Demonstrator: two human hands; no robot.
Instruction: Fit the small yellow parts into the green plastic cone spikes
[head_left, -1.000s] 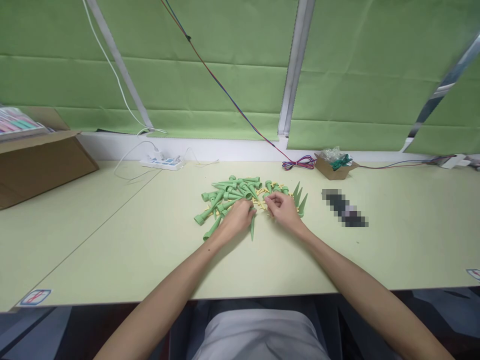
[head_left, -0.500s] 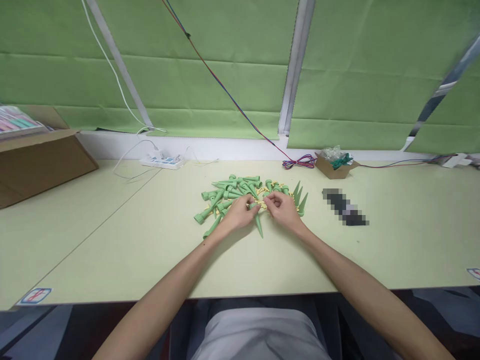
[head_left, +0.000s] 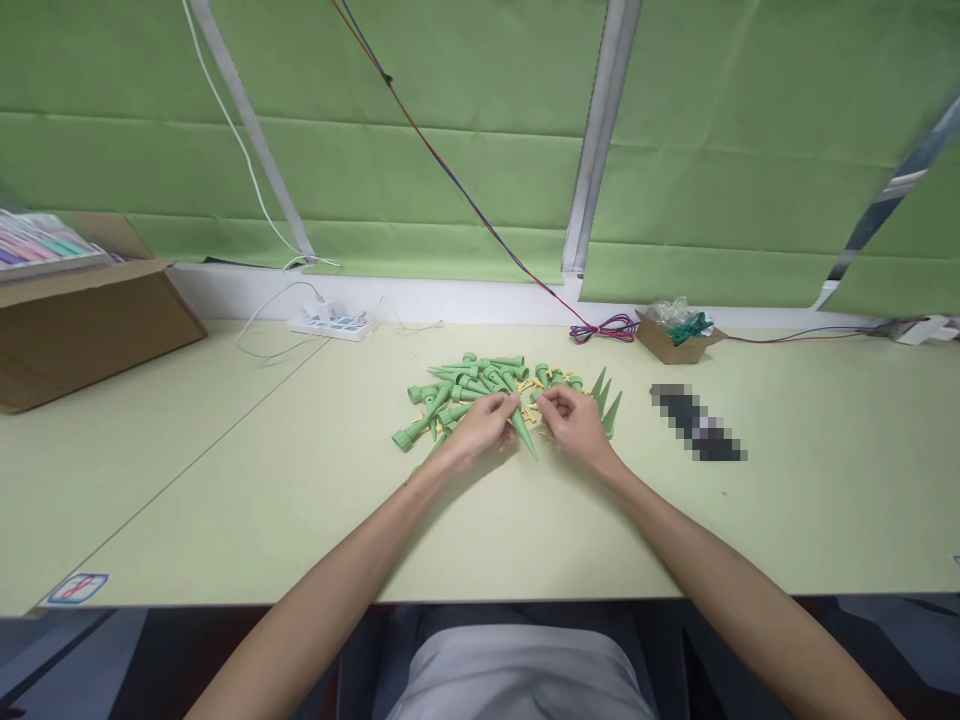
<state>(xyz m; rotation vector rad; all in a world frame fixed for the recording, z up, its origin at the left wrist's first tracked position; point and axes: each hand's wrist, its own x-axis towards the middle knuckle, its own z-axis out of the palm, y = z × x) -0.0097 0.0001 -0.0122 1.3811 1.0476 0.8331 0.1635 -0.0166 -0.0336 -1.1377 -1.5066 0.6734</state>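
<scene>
A green spike [head_left: 525, 434] is pinched in my left hand [head_left: 484, 428], its tip pointing down and toward me. Just to the right, my right hand [head_left: 574, 421] has its thumb and fingertips pressed together; what they hold, if anything, is too small to make out. Behind and left of the hands lies a pile of green spikes with caps [head_left: 439, 398]. Small yellow pieces [head_left: 529, 384] lie between the hands and the pile. Several green spikes [head_left: 611, 412] fan out beside my right hand, partly hidden by it.
On the left stands a cardboard box [head_left: 97, 325] with colourful items on top. A white power strip [head_left: 331, 324] and a coiled red and blue wire [head_left: 604, 328] lie along the wall. A small open box [head_left: 675, 345] and a pixelated dark object [head_left: 697, 423] are at right.
The spike in my left hand has turned, its tip shifting right and slightly up. My right hand is a little farther right. The whole view has shifted slightly.
</scene>
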